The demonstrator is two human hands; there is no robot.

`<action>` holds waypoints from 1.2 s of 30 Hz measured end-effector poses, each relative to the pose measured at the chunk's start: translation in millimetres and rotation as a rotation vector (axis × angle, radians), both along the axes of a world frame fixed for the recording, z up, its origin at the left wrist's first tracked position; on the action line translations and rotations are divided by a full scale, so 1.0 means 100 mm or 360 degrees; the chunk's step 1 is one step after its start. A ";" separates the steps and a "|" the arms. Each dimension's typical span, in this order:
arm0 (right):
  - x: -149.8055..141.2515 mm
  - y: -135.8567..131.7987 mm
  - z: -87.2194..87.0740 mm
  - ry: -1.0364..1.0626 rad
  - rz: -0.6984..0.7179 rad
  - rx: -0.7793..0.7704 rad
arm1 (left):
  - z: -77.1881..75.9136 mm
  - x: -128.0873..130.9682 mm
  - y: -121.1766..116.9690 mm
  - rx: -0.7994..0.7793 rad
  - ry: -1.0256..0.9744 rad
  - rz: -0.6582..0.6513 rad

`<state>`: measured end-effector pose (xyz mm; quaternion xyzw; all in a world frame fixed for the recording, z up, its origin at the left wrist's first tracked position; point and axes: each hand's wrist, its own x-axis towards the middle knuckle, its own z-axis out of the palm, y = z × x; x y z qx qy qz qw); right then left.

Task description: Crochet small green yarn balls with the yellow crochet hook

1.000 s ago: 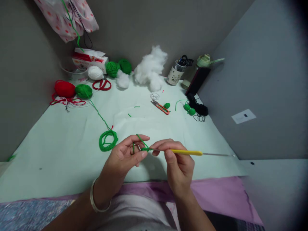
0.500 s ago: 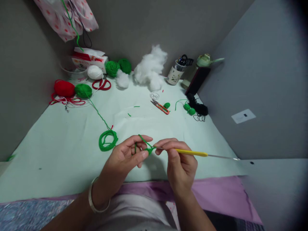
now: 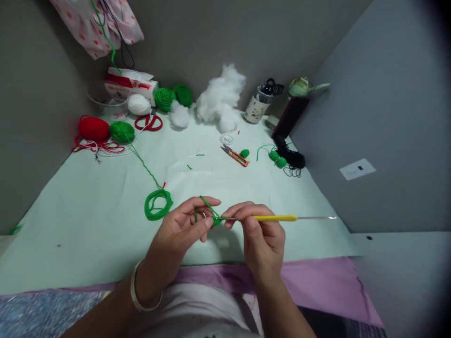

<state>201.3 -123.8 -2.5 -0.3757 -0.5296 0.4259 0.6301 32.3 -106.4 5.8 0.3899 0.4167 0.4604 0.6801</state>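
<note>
My left hand (image 3: pixel 188 223) pinches a small green crochet piece (image 3: pixel 216 221) between thumb and fingers, with green yarn (image 3: pixel 208 205) looped over the raised index finger. In my right hand (image 3: pixel 262 234) is a crochet hook (image 3: pixel 276 218) with a yellow handle, held like a pencil. Its left metal end passes through the green piece, and the tip shows just past it near my left fingers. The hook's other metal end points right over the table. A loose coil of green yarn (image 3: pixel 158 205) lies left of my left hand, joined by a strand to a green ball (image 3: pixel 121 132).
Orange thread snips (image 3: pixel 235 155) lie ahead beside a small green crocheted ball (image 3: pixel 244 153). White stuffing (image 3: pixel 220 101), red-handled scissors (image 3: pixel 148 123), red yarn (image 3: pixel 93 128) and a pen cup (image 3: pixel 257 107) stand along the back. Black yarn (image 3: pixel 291 156) lies at right by the partition.
The hook has slid left, its tip now through the green piece and showing beyond it. It has levelled out, and both hands have shifted slightly left.
</note>
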 end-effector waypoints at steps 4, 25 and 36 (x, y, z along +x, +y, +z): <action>0.01 -0.03 0.01 -0.0203 -0.0038 0.0095 | -0.02 -0.01 0.00 0.0084 0.0177 0.0082; -0.16 -0.01 -0.09 -0.0727 -0.0359 0.0626 | -0.05 0.08 -0.01 0.0184 0.0087 0.0400; -0.15 0.05 -0.03 0.0242 -0.0042 0.0032 | 0.01 -0.02 0.00 0.0106 -0.0161 0.0074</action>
